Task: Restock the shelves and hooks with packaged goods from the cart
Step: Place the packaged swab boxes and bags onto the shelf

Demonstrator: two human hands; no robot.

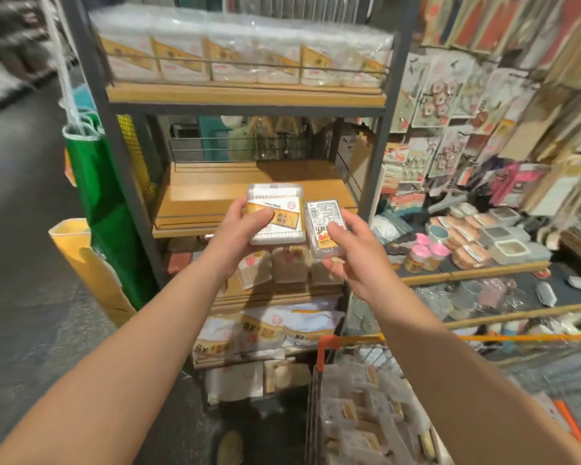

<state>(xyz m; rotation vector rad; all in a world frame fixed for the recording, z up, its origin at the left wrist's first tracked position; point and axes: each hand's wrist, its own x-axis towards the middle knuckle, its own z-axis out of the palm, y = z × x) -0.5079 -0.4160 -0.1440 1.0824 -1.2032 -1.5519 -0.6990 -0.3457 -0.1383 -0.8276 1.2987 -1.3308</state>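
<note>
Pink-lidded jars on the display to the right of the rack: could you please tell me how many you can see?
3: a left pink-lidded jar, a right one touching it, and a third just behind them. Others may be hidden among the nearby goods.

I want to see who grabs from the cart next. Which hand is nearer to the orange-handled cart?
Right. The right hand, gripping a small clear box, is almost directly above the cart. The left hand, holding the cotton swab box, is farther left.
</note>
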